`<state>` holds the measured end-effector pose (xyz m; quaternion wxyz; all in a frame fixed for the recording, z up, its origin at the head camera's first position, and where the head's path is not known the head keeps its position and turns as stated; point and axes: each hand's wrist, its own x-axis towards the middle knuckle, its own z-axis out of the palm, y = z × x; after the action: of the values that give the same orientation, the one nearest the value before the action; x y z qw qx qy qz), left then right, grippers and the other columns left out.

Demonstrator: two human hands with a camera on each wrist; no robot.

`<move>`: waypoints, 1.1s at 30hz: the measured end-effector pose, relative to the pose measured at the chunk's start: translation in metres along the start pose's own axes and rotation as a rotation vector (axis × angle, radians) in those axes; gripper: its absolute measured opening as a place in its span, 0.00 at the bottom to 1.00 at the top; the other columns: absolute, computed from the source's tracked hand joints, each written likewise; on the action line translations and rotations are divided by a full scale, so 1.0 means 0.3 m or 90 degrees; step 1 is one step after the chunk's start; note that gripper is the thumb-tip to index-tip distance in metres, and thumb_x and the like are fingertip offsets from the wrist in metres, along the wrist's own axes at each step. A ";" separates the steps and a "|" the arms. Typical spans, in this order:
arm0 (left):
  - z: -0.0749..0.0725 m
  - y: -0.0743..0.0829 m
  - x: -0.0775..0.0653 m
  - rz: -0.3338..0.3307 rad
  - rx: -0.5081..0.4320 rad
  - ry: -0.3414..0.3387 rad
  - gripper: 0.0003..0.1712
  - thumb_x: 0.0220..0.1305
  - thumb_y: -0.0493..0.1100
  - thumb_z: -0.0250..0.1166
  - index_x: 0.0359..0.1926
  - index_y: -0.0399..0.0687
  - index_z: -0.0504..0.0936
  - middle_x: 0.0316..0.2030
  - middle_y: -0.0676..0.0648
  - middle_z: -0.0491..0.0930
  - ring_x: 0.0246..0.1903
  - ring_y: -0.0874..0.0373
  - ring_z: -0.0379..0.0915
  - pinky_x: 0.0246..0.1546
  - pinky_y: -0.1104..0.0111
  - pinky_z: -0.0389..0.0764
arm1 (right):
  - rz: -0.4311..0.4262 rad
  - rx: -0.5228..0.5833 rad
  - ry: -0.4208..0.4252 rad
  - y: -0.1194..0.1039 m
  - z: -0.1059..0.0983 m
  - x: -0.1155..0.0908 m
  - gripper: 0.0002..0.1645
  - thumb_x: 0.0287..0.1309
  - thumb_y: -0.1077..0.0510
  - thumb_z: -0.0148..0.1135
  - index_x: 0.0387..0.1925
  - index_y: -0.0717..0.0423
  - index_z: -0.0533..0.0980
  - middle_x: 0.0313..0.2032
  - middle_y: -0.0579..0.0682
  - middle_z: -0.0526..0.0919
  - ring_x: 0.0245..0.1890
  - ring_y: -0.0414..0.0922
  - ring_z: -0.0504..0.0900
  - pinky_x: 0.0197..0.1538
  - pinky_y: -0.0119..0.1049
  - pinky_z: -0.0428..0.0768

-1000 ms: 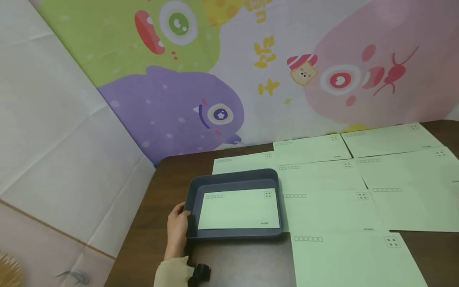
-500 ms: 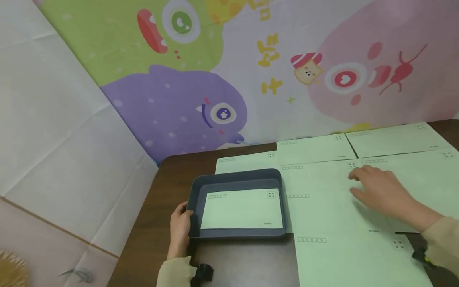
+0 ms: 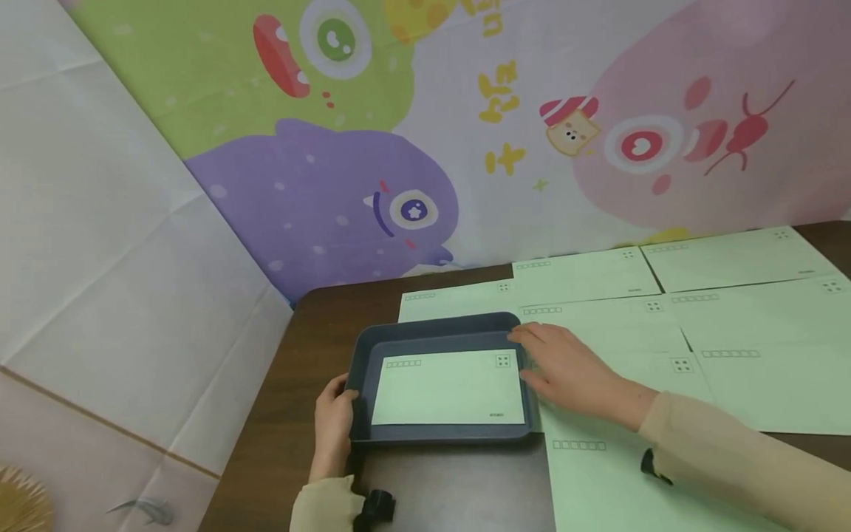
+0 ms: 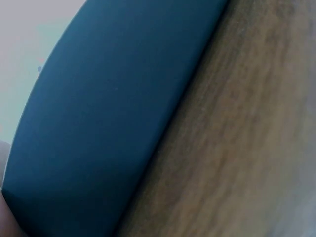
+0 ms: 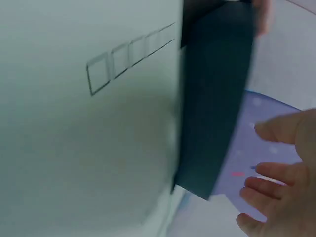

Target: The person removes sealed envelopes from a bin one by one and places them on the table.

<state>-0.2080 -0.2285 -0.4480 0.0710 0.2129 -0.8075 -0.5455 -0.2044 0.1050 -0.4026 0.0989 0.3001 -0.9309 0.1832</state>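
Note:
A dark blue-grey tray [image 3: 432,339] sits on the table with one white envelope [image 3: 447,391] lying flat inside. At its left rim, my left hand [image 3: 334,417] grips the side, thumb over the edge. The left wrist view is mostly filled by the tray's outer wall [image 4: 113,98]. My right hand [image 3: 572,366] is at the tray's right side, fingertips overlapping the rim in the head view. Seen from the right wrist, that hand [image 5: 281,185] has its fingers spread and loosely bent, apart from the tray wall [image 5: 212,98].
Several more envelopes [image 3: 592,277] lie spread edge to edge and overlapping behind and right of the tray. The brown wooden table [image 3: 279,384] meets a cartoon-printed cloth [image 3: 332,199] at its back edge. A white panel [image 3: 133,258] stands at the left.
My right hand has come into view from the right and moved left across the envelopes to the tray's right side. My left hand stays on the tray, which has not visibly moved.

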 end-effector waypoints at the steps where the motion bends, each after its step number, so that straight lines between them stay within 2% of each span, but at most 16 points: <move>1: 0.000 0.000 0.000 0.000 0.001 -0.001 0.23 0.59 0.33 0.46 0.56 0.33 0.70 0.52 0.33 0.70 0.47 0.43 0.66 0.47 0.54 0.65 | -0.011 0.000 -0.014 0.000 0.014 0.011 0.30 0.52 0.56 0.61 0.55 0.65 0.68 0.55 0.58 0.72 0.56 0.53 0.70 0.59 0.51 0.64; 4: 0.000 0.000 -0.003 -0.002 0.003 -0.004 0.23 0.60 0.34 0.45 0.56 0.33 0.69 0.53 0.33 0.69 0.47 0.43 0.66 0.47 0.54 0.66 | -0.025 -0.004 -0.068 0.000 0.045 0.042 0.35 0.53 0.53 0.60 0.60 0.66 0.64 0.60 0.59 0.66 0.61 0.53 0.63 0.63 0.53 0.56; 8: 0.001 0.000 -0.009 -0.005 0.002 -0.004 0.23 0.60 0.33 0.45 0.56 0.32 0.69 0.53 0.32 0.69 0.47 0.43 0.65 0.48 0.54 0.66 | -0.019 -0.001 -0.139 -0.002 0.065 0.072 0.38 0.53 0.48 0.61 0.60 0.66 0.63 0.60 0.58 0.67 0.62 0.53 0.62 0.64 0.55 0.52; 11: 0.003 -0.005 -0.012 -0.003 0.000 0.002 0.22 0.60 0.33 0.45 0.56 0.32 0.69 0.53 0.33 0.70 0.47 0.43 0.65 0.48 0.54 0.65 | -0.007 -0.006 -0.185 -0.007 0.071 0.082 0.43 0.49 0.43 0.63 0.60 0.66 0.63 0.60 0.59 0.67 0.61 0.54 0.64 0.63 0.56 0.50; 14: 0.003 -0.005 -0.010 0.003 0.003 0.003 0.22 0.59 0.33 0.45 0.55 0.32 0.70 0.52 0.33 0.70 0.47 0.43 0.65 0.48 0.54 0.65 | 0.015 -0.013 -0.219 -0.012 0.072 0.088 0.53 0.41 0.37 0.66 0.61 0.66 0.61 0.60 0.60 0.67 0.61 0.55 0.64 0.63 0.57 0.49; 18: 0.004 0.000 -0.005 0.005 0.005 0.004 0.22 0.59 0.33 0.45 0.55 0.32 0.70 0.52 0.33 0.70 0.48 0.43 0.65 0.49 0.53 0.65 | 0.028 -0.023 -0.243 -0.012 0.075 0.094 0.64 0.33 0.33 0.69 0.65 0.66 0.55 0.62 0.60 0.63 0.62 0.55 0.61 0.64 0.57 0.47; 21: 0.002 0.000 -0.004 -0.001 0.006 0.004 0.22 0.59 0.34 0.45 0.55 0.33 0.70 0.52 0.33 0.70 0.47 0.43 0.65 0.49 0.53 0.65 | 0.026 -0.037 -0.255 -0.016 0.079 0.097 0.68 0.31 0.33 0.70 0.66 0.65 0.51 0.63 0.60 0.61 0.63 0.56 0.60 0.64 0.58 0.46; 28: 0.006 -0.006 0.003 -0.008 0.003 0.004 0.22 0.60 0.34 0.46 0.55 0.34 0.70 0.53 0.34 0.70 0.48 0.44 0.66 0.49 0.53 0.65 | 0.035 -0.059 -0.274 -0.026 0.083 0.106 0.67 0.28 0.33 0.71 0.65 0.66 0.54 0.61 0.61 0.64 0.61 0.57 0.61 0.63 0.59 0.46; 33: 0.003 -0.007 0.001 -0.001 0.001 0.005 0.22 0.60 0.34 0.46 0.55 0.33 0.70 0.51 0.34 0.71 0.47 0.44 0.66 0.46 0.54 0.66 | 0.038 -0.073 -0.278 -0.032 0.084 0.114 0.66 0.26 0.33 0.72 0.63 0.65 0.58 0.57 0.62 0.66 0.58 0.58 0.64 0.63 0.59 0.47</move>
<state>-0.2080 -0.2285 -0.4502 0.0736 0.2157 -0.8076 -0.5439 -0.2278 0.0698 -0.4128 -0.0931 0.2987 -0.9477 0.0634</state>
